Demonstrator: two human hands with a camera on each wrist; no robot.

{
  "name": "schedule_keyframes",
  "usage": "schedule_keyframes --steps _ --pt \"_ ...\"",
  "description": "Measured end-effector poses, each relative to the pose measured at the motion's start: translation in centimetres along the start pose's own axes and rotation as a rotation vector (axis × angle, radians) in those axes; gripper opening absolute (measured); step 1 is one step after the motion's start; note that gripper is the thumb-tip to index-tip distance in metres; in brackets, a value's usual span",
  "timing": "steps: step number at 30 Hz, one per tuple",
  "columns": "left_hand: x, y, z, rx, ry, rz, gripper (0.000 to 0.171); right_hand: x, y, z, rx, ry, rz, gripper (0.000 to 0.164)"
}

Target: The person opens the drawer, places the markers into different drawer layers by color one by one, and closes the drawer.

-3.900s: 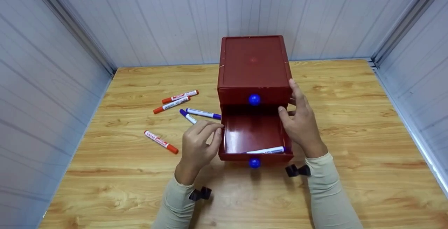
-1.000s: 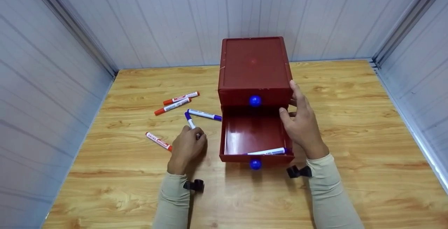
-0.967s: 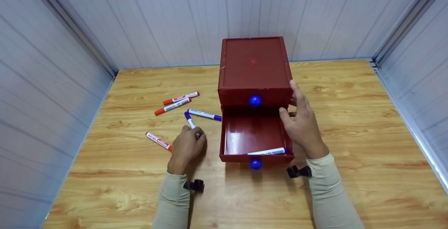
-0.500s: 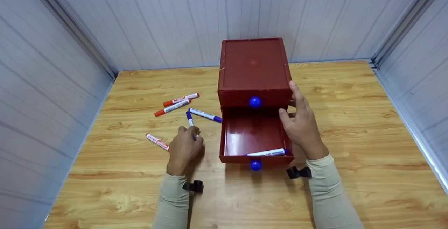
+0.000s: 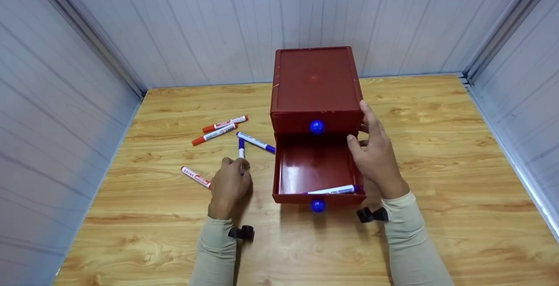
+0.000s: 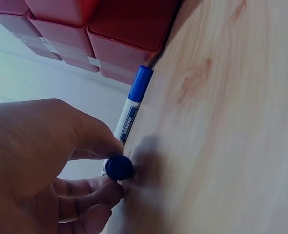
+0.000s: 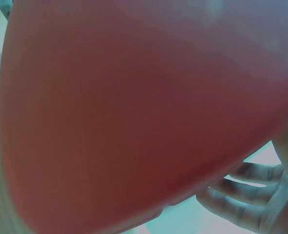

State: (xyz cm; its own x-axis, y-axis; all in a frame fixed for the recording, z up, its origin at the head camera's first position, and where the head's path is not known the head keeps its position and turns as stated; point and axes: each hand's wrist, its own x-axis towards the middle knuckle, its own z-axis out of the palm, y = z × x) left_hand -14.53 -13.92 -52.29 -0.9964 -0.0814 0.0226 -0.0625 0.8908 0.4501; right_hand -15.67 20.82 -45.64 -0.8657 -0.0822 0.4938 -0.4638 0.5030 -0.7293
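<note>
My left hand (image 5: 230, 185) pinches a blue-capped whiteboard marker (image 5: 241, 146) low over the table. In the left wrist view, the dark blue end of this marker (image 6: 119, 167) shows between thumb and fingertips. Beyond its capped end lies a second blue marker (image 5: 255, 142), close to the dark red drawer cabinet (image 5: 316, 80). The lower drawer (image 5: 316, 168) is pulled out, with one blue marker (image 5: 332, 190) along its front wall. My right hand (image 5: 376, 159) rests against the right side of the cabinet and drawer, thumb near the drawer's rim. Its fingertips are partly hidden.
Two red markers (image 5: 215, 134) lie close together at the back left. Another red marker (image 5: 196, 177) lies left of my left hand, partly covered by it. Blue ball knobs (image 5: 317, 127) sit on the drawer fronts. Pale panel walls (image 5: 196, 28) surround the wooden table.
My left hand has moved from the lower drawer's left side to a blue marker and pinched it. The marker's capped end has swung right. My right hand stays in place.
</note>
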Motion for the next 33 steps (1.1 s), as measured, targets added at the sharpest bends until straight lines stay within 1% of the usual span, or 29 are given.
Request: schedule_keyframes --steps 4,10,13,16,20,22,28,30,33 --pt "-0.18 -0.03 -0.20 0.008 -0.020 0.020 0.038 0.04 -0.06 0.00 0.000 -0.002 0.005 0.080" --pt "-0.33 -0.23 -0.47 0.038 -0.118 0.004 0.062 0.02 0.00 0.17 -0.002 -0.008 0.022 0.080" --pt "-0.30 -0.19 -0.57 0.058 -0.143 0.002 0.070 -0.05 -0.06 0.15 -0.002 -0.006 0.037 0.081" --pt "-0.17 -0.08 -0.55 0.060 -0.122 0.003 0.067 -0.04 -0.01 0.14 0.002 0.000 0.036 0.081" --pt "-0.01 0.07 -0.39 0.048 -0.070 0.005 0.055 -0.01 0.08 0.06 0.008 0.010 0.026 0.082" --pt "0.02 0.16 -0.33 0.040 -0.057 0.008 0.049 -0.03 0.09 0.02 0.009 0.012 0.022 0.082" --pt "0.08 0.26 -0.34 0.036 -0.059 0.015 0.042 -0.09 0.12 -0.05 -0.007 0.015 0.021 0.082" --pt "0.07 0.27 -0.38 0.045 -0.062 0.011 0.042 -0.05 0.14 0.00 -0.012 0.013 0.022 0.081" --pt "0.01 0.24 -0.38 0.057 -0.061 0.009 0.037 -0.03 0.13 0.07 -0.011 0.007 0.018 0.081"
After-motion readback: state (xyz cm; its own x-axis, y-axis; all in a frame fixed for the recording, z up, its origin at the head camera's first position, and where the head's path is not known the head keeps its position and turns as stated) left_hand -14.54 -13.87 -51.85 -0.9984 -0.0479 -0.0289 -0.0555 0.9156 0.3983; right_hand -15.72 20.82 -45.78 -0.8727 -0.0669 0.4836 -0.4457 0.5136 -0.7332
